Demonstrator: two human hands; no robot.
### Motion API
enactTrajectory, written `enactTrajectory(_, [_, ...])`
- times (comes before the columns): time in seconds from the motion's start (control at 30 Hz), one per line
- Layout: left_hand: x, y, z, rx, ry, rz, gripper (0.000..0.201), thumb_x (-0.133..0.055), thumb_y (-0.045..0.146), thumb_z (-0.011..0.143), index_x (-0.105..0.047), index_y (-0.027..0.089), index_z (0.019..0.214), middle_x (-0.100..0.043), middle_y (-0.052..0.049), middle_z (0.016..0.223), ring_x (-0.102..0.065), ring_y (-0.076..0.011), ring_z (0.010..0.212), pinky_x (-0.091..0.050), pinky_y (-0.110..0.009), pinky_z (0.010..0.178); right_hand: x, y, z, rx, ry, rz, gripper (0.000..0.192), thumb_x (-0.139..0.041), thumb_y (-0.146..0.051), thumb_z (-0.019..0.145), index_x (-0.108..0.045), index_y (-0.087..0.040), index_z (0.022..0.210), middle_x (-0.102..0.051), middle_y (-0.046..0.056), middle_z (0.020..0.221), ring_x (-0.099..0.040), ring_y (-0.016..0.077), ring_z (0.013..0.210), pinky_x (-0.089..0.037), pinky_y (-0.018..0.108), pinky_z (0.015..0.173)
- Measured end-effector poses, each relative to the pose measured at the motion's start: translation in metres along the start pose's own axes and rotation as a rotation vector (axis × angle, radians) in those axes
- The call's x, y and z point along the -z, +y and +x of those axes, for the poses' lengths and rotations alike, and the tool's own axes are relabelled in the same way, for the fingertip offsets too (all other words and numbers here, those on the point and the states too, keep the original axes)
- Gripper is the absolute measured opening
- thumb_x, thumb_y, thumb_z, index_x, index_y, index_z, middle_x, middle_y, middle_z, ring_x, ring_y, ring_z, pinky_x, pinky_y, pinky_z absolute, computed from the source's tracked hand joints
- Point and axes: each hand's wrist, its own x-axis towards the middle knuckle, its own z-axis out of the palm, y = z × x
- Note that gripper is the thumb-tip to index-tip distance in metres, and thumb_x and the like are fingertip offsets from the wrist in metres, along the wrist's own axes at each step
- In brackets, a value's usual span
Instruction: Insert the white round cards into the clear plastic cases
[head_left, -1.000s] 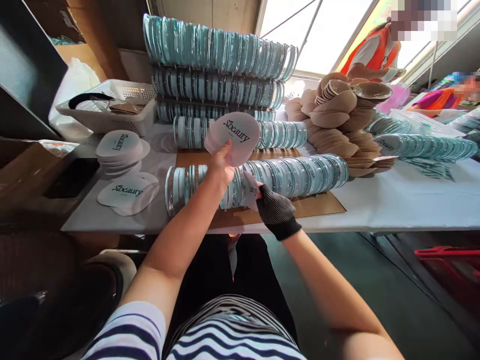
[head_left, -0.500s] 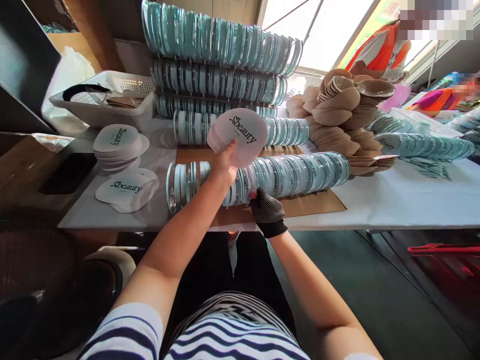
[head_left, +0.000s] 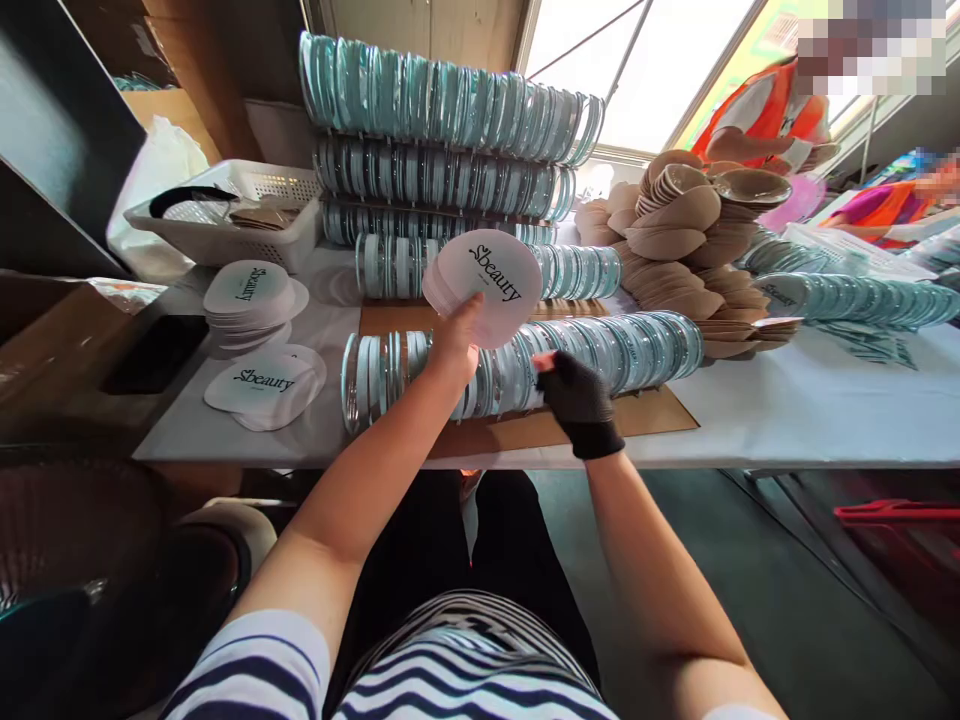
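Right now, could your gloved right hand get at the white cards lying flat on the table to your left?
Probably not easily: the right hand is at the row of clear cases, and the left hand, holding a stack of cards, lies between it and the flat cards.

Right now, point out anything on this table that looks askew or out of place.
The beige puffs sit in a loose, sprawling heap, tilted every way, unlike the clear cases lined in neat rows. The lower card pile has fanned out unevenly.
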Motion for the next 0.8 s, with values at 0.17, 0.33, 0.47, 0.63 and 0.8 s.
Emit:
enactTrajectory(0.17, [-0.001,-0.002,-0.005,-0.095,-0.042,0.042,0.047,-0.086,0.019,0.059,-0.07,0.02,0.102,-0.073,-0.008,0.108,-0.063,-0.0283,0.116,-0.048,-0.044,0.102,0.012,-0.028,0.053,0.274,0.267,-0.356,0.061,-0.044,-0.047,0.09,-0.043,-0.013,0.14,-0.056,0.019,0.135,-0.056,0.0259,0.122,-0.049,0.045,0.098])
enactTrajectory(0.33, [-0.005,0.003,-0.03,-0.143,-0.023,0.093,0.031,-0.083,0.022,0.065,-0.071,0.019,0.093,-0.074,-0.007,0.102,-0.064,-0.028,0.113,-0.05,-0.043,0.1,-0.02,-0.055,0.03,0.566,0.303,-0.577,0.057,-0.046,-0.038,0.089,-0.042,-0.015,0.141,-0.047,0.016,0.145,-0.047,0.0261,0.132,-0.046,0.047,0.103])
enactTrajectory(0.47, [-0.01,0.012,-0.043,-0.122,-0.017,0.111,0.02,-0.078,0.018,0.07,-0.071,0.018,0.088,-0.074,-0.006,0.097,-0.064,-0.0272,0.113,-0.048,-0.044,0.103,-0.023,-0.063,0.02,0.317,0.412,-0.379,0.049,-0.046,-0.036,0.087,-0.049,-0.009,0.128,-0.065,0.018,0.115,-0.065,0.0241,0.1,-0.055,0.039,0.083])
enactTrajectory(0.63, [-0.005,0.042,-0.016,-0.109,-0.011,-0.039,0.029,-0.07,0.015,0.077,-0.067,0.021,0.105,-0.07,-0.006,0.118,-0.059,-0.0265,0.122,-0.049,-0.047,0.103,0.006,-0.054,-0.043,0.21,0.815,-0.553,0.058,-0.047,-0.058,0.087,-0.056,-0.012,0.122,-0.067,0.019,0.106,-0.066,0.0288,0.093,-0.056,0.04,0.075])
enactTrajectory(0.8, [0.01,0.057,0.011,0.0,0.091,-0.06,0.037,-0.073,0.014,0.076,-0.064,0.021,0.112,-0.066,-0.009,0.128,-0.058,-0.0281,0.124,-0.05,-0.046,0.103,-0.009,-0.03,-0.125,0.273,0.177,-0.737,0.043,-0.039,-0.041,0.094,-0.061,-0.021,0.125,-0.071,0.009,0.079,-0.066,0.0219,0.064,-0.051,0.028,0.055])
